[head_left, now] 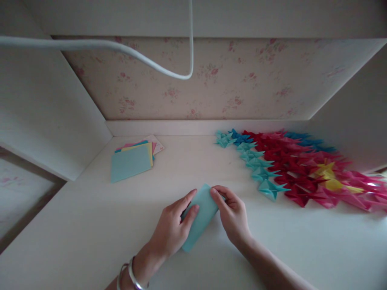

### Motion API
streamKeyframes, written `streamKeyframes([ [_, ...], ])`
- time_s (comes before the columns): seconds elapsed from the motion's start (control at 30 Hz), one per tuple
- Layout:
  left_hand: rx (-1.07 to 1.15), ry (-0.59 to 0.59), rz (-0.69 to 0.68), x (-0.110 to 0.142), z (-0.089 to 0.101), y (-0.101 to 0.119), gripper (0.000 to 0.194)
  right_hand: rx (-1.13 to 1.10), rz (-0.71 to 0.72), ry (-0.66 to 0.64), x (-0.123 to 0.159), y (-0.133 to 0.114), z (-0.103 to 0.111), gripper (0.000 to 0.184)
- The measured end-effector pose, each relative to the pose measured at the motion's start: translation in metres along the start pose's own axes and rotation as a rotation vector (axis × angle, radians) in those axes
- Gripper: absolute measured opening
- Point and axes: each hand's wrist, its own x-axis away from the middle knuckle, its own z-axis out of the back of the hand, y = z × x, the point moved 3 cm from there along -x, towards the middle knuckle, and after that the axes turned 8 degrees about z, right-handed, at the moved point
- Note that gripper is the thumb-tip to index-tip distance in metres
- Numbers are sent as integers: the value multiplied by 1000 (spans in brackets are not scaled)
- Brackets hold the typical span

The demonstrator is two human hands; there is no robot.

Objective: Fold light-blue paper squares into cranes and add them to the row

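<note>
Between my two hands is a light teal sheet of origami paper [201,217], folded into a long, narrow rectangle and tilted toward the upper right. My left hand [173,223] grips its left edge, thumb on top and the other fingers partly hidden at the side. On the upper right edge, my right hand [231,213] pinches the paper between thumb and curled fingers. The paper's lower end lies near or on the white table. Two silver bangles [131,274] circle my left wrist.
A fanned stack of coloured paper [131,161] lies at the back left, teal on top. Rows of folded paper pieces [299,169] in teal, red, pink, blue and yellow cover the right side. A white cable [136,56] hangs across the top before floral wallpaper [242,88].
</note>
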Motion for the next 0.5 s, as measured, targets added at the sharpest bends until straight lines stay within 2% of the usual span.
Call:
streamKeyframes([
  [0.3, -35, 16, -83, 0, -1, -1, 38, -10, -29, -18, 0, 0, 0, 26],
  [0.5, -26, 0, -63, 0, -1, -1, 38, -67, -47, -25, -1, -3, 0, 25],
])
